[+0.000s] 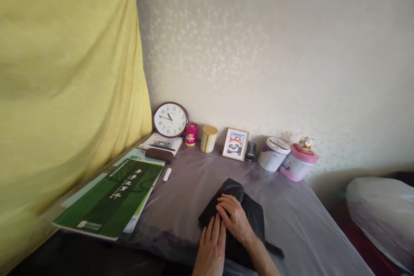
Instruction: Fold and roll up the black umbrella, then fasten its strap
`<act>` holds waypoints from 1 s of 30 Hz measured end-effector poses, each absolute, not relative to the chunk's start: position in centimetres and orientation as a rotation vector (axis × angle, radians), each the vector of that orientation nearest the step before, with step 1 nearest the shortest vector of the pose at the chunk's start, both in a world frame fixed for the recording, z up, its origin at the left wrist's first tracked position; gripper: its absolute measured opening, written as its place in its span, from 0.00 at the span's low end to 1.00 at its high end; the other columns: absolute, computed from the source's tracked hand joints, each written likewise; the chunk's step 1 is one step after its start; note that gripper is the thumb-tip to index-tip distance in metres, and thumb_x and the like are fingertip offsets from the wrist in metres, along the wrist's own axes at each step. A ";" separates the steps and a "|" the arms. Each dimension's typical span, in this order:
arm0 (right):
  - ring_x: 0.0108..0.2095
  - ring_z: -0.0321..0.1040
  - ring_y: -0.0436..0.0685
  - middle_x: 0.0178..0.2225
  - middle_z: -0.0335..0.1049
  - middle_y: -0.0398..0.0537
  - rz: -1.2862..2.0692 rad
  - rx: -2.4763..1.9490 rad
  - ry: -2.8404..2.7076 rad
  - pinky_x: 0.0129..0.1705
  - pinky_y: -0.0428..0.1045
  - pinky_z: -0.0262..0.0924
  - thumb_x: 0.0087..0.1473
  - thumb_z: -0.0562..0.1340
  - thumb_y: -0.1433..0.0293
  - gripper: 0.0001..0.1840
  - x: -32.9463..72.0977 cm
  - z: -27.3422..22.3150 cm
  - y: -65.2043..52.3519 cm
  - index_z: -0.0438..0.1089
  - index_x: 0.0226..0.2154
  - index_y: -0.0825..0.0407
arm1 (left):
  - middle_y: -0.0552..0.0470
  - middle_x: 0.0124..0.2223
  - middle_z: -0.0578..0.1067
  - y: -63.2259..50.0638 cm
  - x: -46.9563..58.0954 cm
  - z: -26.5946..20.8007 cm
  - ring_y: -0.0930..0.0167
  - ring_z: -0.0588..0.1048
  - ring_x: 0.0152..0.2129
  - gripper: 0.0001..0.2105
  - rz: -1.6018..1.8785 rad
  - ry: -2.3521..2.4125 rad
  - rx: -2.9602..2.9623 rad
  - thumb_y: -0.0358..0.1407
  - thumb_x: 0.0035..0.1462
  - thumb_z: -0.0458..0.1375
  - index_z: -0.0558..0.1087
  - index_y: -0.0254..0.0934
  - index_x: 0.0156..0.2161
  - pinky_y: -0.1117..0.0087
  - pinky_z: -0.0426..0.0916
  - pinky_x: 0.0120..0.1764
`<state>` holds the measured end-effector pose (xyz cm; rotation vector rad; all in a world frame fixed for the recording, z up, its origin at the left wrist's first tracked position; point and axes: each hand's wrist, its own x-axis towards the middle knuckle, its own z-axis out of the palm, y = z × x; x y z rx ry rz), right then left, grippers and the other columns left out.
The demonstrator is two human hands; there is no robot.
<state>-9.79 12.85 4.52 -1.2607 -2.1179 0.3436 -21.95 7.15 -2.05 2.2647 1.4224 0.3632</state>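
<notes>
A folded black fabric item [255, 215] lies on the grey-covered table, with a narrow strap [274, 250] sticking out at its lower right. Its exact kind I cannot tell. My left hand [211, 241] rests on its left part, fingers stretched out and lying flat. Higher up, my right hand [236, 220] presses flat on the fabric, its fingers pointing up and left and touching the left fingertips. Neither hand grips anything. Part of the black item is hidden under both hands and forearms.
Left lie a green book [113, 198], a brown case [159, 154] and a white oval object [167, 174]. Along the wall stand a clock [170, 119], a pink can [191, 134], a yellow-lidded can [209, 139], a panda picture frame [235, 144] and two tubs [274, 154].
</notes>
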 end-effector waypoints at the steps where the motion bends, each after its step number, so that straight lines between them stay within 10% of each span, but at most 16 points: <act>1: 0.52 0.62 0.58 0.41 0.74 0.49 0.324 -1.276 -2.140 0.57 0.59 0.48 0.57 0.54 0.66 0.13 -9.3 4.3 13.4 0.74 0.34 0.48 | 0.48 0.65 0.40 7.1 -22.0 -1.7 0.60 0.43 0.62 0.41 0.354 1.432 2.252 0.22 0.42 0.49 0.40 0.39 0.63 0.55 0.48 0.60; 7: 0.53 0.60 0.57 0.42 0.74 0.46 0.261 -1.446 -2.152 0.59 0.60 0.39 0.57 0.53 0.67 0.14 -7.3 3.3 18.2 0.74 0.35 0.48 | 0.42 0.65 0.37 6.8 -22.1 2.1 0.60 0.43 0.62 0.45 0.093 1.514 2.130 0.19 0.36 0.50 0.42 0.36 0.62 0.59 0.47 0.60; 21: 0.44 0.68 0.59 0.41 0.72 0.56 0.184 -1.903 -1.413 0.47 0.51 0.58 0.55 0.48 0.62 0.20 0.4 2.9 16.6 0.69 0.40 0.55 | 0.44 0.66 0.37 5.7 -22.7 2.4 0.65 0.40 0.62 0.45 0.202 1.514 2.134 0.17 0.35 0.47 0.36 0.27 0.62 0.65 0.44 0.61; 30: 0.26 0.68 0.55 0.25 0.69 0.45 0.833 -1.833 -0.986 0.21 0.46 0.59 0.46 0.55 0.50 0.24 0.1 2.9 7.5 0.69 0.34 0.52 | 0.42 0.66 0.39 5.3 -22.6 2.6 0.66 0.41 0.62 0.43 0.241 1.529 2.151 0.16 0.37 0.45 0.37 0.27 0.62 0.66 0.44 0.61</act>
